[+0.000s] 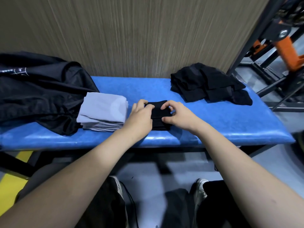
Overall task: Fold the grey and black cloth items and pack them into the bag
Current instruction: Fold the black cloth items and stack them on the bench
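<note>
A blue padded bench (230, 122) is lying under both hands and stretching away to either side of them. A wood-grain wall panel (131, 35) is standing beyond the hands. A black and orange metal frame (284, 46) is standing far off past the right hand. A yellow floor marking (9, 186) is showing below the left forearm. Light shoes (199, 190) are resting on the grey floor (144, 176) beneath the arms.

bench (222, 122): bag (32, 92) far L | folded stack (103, 111) R of bag | small folded pile (158, 116) ctr | loose heap (209, 83) back R
</note>
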Action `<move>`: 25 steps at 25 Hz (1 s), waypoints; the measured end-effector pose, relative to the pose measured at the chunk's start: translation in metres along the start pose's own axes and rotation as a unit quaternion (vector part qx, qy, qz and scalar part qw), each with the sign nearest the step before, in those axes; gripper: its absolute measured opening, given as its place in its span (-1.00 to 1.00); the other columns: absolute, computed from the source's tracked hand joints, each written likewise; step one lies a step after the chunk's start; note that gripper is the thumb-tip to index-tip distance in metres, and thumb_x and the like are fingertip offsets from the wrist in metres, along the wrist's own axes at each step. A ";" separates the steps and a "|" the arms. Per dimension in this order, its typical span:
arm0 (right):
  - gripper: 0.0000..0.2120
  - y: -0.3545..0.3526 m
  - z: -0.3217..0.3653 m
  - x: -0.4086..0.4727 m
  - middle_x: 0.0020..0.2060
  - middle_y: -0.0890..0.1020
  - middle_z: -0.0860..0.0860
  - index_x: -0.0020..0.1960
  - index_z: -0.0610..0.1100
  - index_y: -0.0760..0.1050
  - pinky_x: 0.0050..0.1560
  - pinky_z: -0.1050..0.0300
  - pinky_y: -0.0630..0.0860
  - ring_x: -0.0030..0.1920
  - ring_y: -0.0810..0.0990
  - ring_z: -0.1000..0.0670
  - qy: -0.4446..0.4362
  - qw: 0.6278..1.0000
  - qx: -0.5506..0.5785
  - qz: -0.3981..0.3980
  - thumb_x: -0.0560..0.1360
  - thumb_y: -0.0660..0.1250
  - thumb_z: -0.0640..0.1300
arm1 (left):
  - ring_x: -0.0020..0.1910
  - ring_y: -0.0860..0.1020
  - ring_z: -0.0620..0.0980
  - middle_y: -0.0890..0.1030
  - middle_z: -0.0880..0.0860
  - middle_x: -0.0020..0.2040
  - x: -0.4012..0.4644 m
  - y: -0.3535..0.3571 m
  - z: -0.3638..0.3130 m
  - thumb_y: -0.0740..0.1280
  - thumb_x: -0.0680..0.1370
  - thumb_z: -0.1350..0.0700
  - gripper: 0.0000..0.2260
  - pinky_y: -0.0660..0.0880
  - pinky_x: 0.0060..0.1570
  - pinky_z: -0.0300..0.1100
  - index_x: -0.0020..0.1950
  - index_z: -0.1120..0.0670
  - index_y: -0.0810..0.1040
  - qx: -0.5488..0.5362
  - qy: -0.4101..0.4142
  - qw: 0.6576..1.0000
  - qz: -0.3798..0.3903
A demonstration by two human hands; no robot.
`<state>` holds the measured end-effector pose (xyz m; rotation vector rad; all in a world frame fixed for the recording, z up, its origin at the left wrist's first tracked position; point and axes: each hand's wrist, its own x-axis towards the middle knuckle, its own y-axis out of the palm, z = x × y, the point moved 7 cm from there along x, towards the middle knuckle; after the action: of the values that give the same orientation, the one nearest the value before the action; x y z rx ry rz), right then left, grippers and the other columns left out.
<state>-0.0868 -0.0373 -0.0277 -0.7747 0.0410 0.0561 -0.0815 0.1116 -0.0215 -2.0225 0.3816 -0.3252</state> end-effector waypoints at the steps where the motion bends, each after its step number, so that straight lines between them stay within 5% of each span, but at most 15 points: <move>1: -0.67 -0.002 -0.001 0.000 0.01 0.50 -0.14 0.12 -0.01 0.50 -0.12 0.19 0.36 -0.17 0.40 0.03 0.001 1.000 -0.007 0.000 0.40 0.49 -0.17 | 0.38 0.26 0.07 0.31 0.03 0.41 -0.001 -0.002 -0.006 0.25 0.55 0.28 -0.56 0.25 0.35 -0.12 0.44 0.08 0.41 0.026 0.033 0.999 -0.009; 6: -0.66 0.001 -0.002 0.001 -0.04 0.47 -0.08 0.11 0.07 0.51 -0.21 0.26 0.31 -0.32 0.34 0.14 -0.010 1.000 -0.023 0.010 0.39 0.51 -0.11 | 0.23 0.37 0.07 0.40 0.03 0.23 -0.007 -0.004 -0.028 0.19 0.51 0.35 -0.59 0.38 0.19 -0.06 0.34 0.11 0.46 0.112 0.087 0.990 -0.009; 11: -0.67 0.016 0.008 0.011 -0.02 0.54 -0.14 0.09 0.07 0.54 -0.18 0.30 0.32 -0.28 0.36 0.18 -0.047 0.998 -0.014 0.027 0.36 0.50 -0.07 | 0.22 0.41 0.07 0.45 0.06 0.20 -0.014 -0.013 -0.026 0.21 0.60 0.15 -0.71 0.34 0.19 -0.11 0.31 0.11 0.49 0.183 0.041 0.982 -0.031; 16: -0.67 0.030 0.021 0.018 0.05 0.48 -0.13 0.19 -0.01 0.58 -0.05 0.46 0.33 -0.14 0.46 0.14 -0.050 0.998 0.007 0.037 0.47 0.38 -0.27 | 0.25 0.39 0.10 0.41 0.10 0.25 -0.019 -0.019 -0.014 0.25 0.60 0.17 -0.68 0.35 0.19 -0.11 0.36 0.13 0.44 0.230 0.004 0.973 -0.002; 21: -0.63 0.039 0.033 0.019 0.02 0.45 -0.13 0.22 -0.02 0.59 0.10 0.27 0.43 -0.07 0.52 0.00 -0.066 0.996 0.024 0.047 0.47 0.34 -0.31 | 0.27 0.37 0.14 0.38 0.16 0.27 -0.023 -0.025 -0.009 0.18 0.60 0.25 -0.58 0.36 0.19 -0.08 0.47 0.15 0.28 0.226 -0.013 0.974 0.003; 25: -0.59 0.037 0.034 0.016 0.03 0.51 -0.06 0.25 0.02 0.56 0.08 0.23 0.45 -0.15 0.51 0.12 -0.082 0.995 0.035 0.052 0.46 0.37 -0.29 | 0.27 0.37 0.12 0.37 0.12 0.26 -0.021 -0.023 -0.001 0.25 0.58 0.19 -0.57 0.39 0.15 -0.07 0.45 0.11 0.31 0.207 -0.016 0.978 0.014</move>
<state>-0.0726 0.0127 -0.0302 -0.6946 -0.0726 0.2152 -0.0985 0.1293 -0.0025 -1.6116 0.2943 -0.3254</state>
